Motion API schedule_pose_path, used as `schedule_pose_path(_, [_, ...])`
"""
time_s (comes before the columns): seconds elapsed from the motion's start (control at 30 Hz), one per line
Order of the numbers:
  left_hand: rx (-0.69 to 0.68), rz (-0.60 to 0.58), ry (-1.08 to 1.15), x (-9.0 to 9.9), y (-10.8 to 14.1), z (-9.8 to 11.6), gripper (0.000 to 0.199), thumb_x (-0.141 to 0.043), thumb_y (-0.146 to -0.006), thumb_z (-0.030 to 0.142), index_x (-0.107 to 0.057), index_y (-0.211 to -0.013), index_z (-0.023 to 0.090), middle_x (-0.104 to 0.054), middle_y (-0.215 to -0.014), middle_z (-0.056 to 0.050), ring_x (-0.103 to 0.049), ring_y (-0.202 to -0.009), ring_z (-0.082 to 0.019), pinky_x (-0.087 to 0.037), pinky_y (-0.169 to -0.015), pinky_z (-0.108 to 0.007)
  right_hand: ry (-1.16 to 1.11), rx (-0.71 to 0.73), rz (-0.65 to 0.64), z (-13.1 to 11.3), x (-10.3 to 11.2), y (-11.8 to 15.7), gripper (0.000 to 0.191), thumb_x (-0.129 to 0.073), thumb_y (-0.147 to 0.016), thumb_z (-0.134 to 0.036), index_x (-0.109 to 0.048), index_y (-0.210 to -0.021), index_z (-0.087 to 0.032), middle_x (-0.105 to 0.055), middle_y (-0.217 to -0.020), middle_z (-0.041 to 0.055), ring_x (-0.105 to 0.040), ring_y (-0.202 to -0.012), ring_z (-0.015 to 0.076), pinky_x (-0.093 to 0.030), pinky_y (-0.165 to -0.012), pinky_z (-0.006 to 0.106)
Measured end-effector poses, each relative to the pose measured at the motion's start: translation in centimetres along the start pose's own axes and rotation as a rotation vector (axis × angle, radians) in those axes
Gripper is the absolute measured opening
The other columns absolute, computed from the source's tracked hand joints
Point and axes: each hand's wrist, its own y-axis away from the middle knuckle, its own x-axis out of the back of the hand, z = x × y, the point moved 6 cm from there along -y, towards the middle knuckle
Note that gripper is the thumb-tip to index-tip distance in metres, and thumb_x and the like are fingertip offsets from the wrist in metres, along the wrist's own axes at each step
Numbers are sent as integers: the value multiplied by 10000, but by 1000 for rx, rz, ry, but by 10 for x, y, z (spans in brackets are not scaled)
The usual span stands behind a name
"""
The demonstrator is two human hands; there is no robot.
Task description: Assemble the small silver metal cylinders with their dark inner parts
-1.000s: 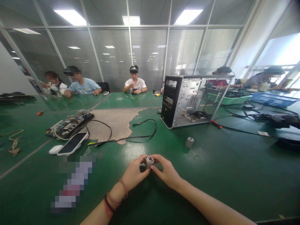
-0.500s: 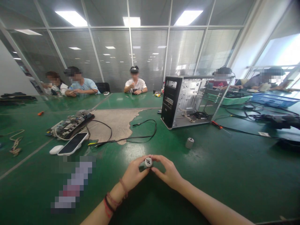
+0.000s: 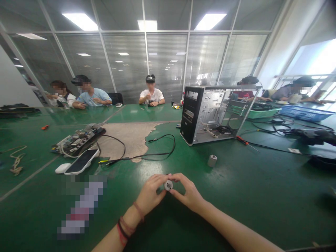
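Note:
A small grey metal cylinder (image 3: pixel 168 185) with dark holes in its round end sits between my two hands, its holed end facing me. Fingers and thumb of my left hand (image 3: pixel 152 190) close on its left side. My right hand (image 3: pixel 189 191) pinches the same piece from the right, thumb below and index finger above. What the cylinder is for cannot be made out. Beyond my right hand, a similar metal cylinder (image 3: pixel 212 160) stands upright on the green table (image 3: pixel 236 185).
A computer case (image 3: pixel 193 115) with an open side stands ahead to the right, a screwdriver (image 3: pixel 243 140) beside it. Cables (image 3: pixel 157 154), a phone (image 3: pixel 82 161), a white earbud case (image 3: pixel 63 168) and a circuit board (image 3: pixel 78 140) lie to the left. Several people sit around the table.
The cylinder has shifted slightly right and down between my fingers and its end face has turned. My left hand has moved a little to the right, while my right hand stays nearly in place.

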Motion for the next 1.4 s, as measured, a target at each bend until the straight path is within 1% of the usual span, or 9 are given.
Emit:
schedule_pose_path(0.2, [18,16,30,-3,3,-3,415,-551,-796,123,-532,-1192,247,-606,-1181,-35,-531,-1092,-182,-406,-983,-367,22,18,10,1,0,1,322,-605,-789,-249,-516,-1098,-228,-600,-989,72,-556,-894,203,-460,-807,331])
schedule_pose_path(0.4, [115,-24,97,-5,1,-7,451,-568,-763,128,-544,-1198,243,-618,-1167,-41,-561,-1064,-198,-421,-966,-348,68,67,21,0,0,0,309,-605,-781,-241,-503,-1072,-219,-596,-971,57,-557,-892,188,-469,-792,316])
schedule_pose_path(0.5, [175,-14,163,-4,1,-9,423,-556,-764,127,-565,-1172,240,-623,-1166,-29,-568,-1062,-189,-429,-951,-315,66,55,30,1,1,0,304,-602,-783,-238,-502,-1070,-218,-590,-983,57,-559,-888,183,-477,-794,314])
schedule_pose_path(0.6, [215,-6,205,-3,0,-11,404,-550,-752,116,-583,-1139,229,-633,-1150,-26,-575,-1049,-183,-428,-941,-295,42,35,22,2,0,0,311,-599,-781,-210,-501,-1075,-221,-581,-1015,58,-552,-924,185,-476,-813,313])
schedule_pose_path(0.8, [274,-9,172,-2,0,-11,313,-580,-708,124,-637,-1003,211,-676,-988,-19,-601,-921,-185,-445,-851,-273,56,2,-12,1,-2,0,274,-533,-808,-154,-505,-1072,-222,-571,-1026,54,-538,-953,184,-459,-833,313])
schedule_pose_path(1.0, [299,-24,142,-3,1,-13,281,-575,-711,142,-639,-978,201,-675,-958,-24,-596,-900,-188,-436,-819,-261,52,-18,-14,4,-4,0,243,-475,-844,-159,-502,-1079,-217,-558,-1040,61,-529,-964,182,-452,-835,311])
schedule_pose_path(1.2, [293,-66,140,-8,2,-14,316,-566,-693,125,-633,-991,206,-674,-934,-15,-598,-874,-182,-433,-799,-260,41,-20,-13,6,-6,-1,251,-463,-848,-156,-497,-1089,-217,-554,-1042,61,-523,-977,181,-453,-834,307])
schedule_pose_path(1.4, [291,-94,145,-9,0,-14,315,-556,-692,126,-622,-991,198,-670,-944,-20,-596,-875,-179,-428,-796,-259,38,-20,-40,5,-9,-2,248,-470,-848,-165,-501,-1087,-220,-554,-1036,56,-520,-974,179,-448,-832,306])
